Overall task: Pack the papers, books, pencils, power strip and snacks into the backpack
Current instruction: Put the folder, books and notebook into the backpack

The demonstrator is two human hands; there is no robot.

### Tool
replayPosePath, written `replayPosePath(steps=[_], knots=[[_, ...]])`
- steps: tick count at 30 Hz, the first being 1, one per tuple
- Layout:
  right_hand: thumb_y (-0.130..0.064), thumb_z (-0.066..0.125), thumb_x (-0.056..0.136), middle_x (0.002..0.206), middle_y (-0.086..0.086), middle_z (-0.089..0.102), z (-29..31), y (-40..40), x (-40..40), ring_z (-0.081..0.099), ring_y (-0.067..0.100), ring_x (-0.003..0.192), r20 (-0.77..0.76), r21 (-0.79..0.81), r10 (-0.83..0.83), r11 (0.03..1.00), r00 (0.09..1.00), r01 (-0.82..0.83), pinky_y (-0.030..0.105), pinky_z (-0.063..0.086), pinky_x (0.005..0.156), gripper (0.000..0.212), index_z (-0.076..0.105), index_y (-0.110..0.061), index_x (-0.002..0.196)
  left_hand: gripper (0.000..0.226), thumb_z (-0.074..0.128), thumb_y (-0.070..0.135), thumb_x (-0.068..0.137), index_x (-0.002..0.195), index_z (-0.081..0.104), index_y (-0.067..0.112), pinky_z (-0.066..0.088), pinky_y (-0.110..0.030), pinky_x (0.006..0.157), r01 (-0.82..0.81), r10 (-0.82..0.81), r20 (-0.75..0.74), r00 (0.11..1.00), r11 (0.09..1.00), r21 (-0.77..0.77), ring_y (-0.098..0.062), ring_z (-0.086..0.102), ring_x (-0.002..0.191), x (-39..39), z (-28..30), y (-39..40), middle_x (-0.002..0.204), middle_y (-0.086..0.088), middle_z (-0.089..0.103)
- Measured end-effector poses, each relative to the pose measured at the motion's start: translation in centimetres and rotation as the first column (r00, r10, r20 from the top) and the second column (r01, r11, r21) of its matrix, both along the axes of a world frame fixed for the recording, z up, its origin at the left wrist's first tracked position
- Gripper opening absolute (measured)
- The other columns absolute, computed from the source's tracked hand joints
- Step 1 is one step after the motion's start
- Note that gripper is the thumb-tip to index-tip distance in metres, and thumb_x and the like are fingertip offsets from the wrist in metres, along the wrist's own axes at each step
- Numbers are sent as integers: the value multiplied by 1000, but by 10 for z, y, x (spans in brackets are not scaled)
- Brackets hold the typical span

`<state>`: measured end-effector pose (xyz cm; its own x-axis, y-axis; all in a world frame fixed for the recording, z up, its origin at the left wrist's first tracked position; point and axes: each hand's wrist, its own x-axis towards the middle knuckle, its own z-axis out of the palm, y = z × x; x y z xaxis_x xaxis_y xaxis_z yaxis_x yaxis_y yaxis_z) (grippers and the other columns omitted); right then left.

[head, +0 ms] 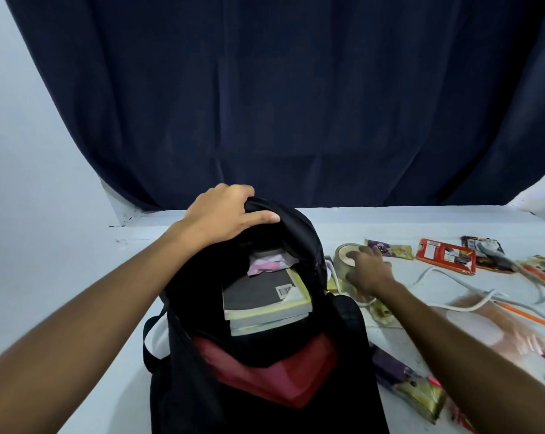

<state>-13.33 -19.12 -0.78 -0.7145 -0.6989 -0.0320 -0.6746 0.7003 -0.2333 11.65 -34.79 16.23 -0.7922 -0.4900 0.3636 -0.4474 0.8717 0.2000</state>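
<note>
While the left hand (pixel 224 214) grips the backpack (pixel 258 355), the right (pixel 369 270) grasps a jar (pixel 344 260).

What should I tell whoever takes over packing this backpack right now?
Left hand grips the top edge of the backpack, holding it open and upright on the table.
Right hand is on a roll of tape beside the bag.
Done: books and some papers are inside.
Left: the power strip with its white cord, the snack packets and an orange pencil lie on the table to the right.
</note>
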Motion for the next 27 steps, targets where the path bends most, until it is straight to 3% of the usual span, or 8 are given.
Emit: replayPosePath(steps=[4,9,12,15,19,23,25,27], knots=[[-18,52,91,148,14,32,-14,-5,7,14,37,143,-93,35,-22,999,995,25,51,33,106,42,51,-16,133,67,43,88,63,69,49,22,43,-35,60,9,-9,14,1000,1000,-3,-18,57,68,0,-2,0,67,3,59],[-9,50,91,131,14,46,-12,0,-3,36,33,128,-145,-47,-50,998,988,44,44,44,94,28,57,-6,118,72,37,92,58,70,50,22,45,-35,61,16,-16,18,1000,1000,-8,-18,57,70,-1,-6,0,68,3,59],[-9,53,91,118,16,54,5,5,-3,52,33,108,-53,-276,-101,958,993,83,40,49,80,20,59,-1,108,73,36,92,58,70,49,21,43,-35,59,17,-17,20,1000,1000,-14,-18,57,69,-1,-9,-1,68,3,59],[-10,57,90,92,12,61,50,9,6,59,29,81,113,-578,-79,806,990,130,33,47,67,6,59,-4,90,72,37,92,59,68,47,21,40,-34,56,37,-37,15,999,999,2,-18,56,66,-2,-13,0,65,3,58],[-3,65,85,78,0,62,132,20,32,58,17,77,227,-848,238,525,945,71,37,49,75,17,60,-16,74,67,43,88,65,68,48,21,44,-34,59,38,-38,30,999,999,10,-17,57,67,-3,-15,2,66,3,58],[1,65,85,83,8,63,184,44,71,59,22,83,226,-940,643,342,732,-10,43,51,86,11,62,-9,82,69,41,90,62,72,53,22,49,-37,64,42,-42,33,999,999,28,-18,58,69,-4,-15,1,68,4,60],[-4,73,78,82,6,64,196,56,88,61,19,80,223,-945,810,316,542,-83,35,53,81,14,61,-6,86,81,34,96,58,81,60,23,51,-40,69,57,-58,31,998,998,41,-20,61,76,-3,-17,-1,76,4,65],[-10,78,71,81,5,66,201,66,100,62,16,77,279,-917,906,350,318,-192,29,53,78,23,62,-4,88,72,49,84,74,105,64,20,50,-42,81,46,-50,46,998,995,94,-26,62,96,-1,-18,-6,104,1,69]])
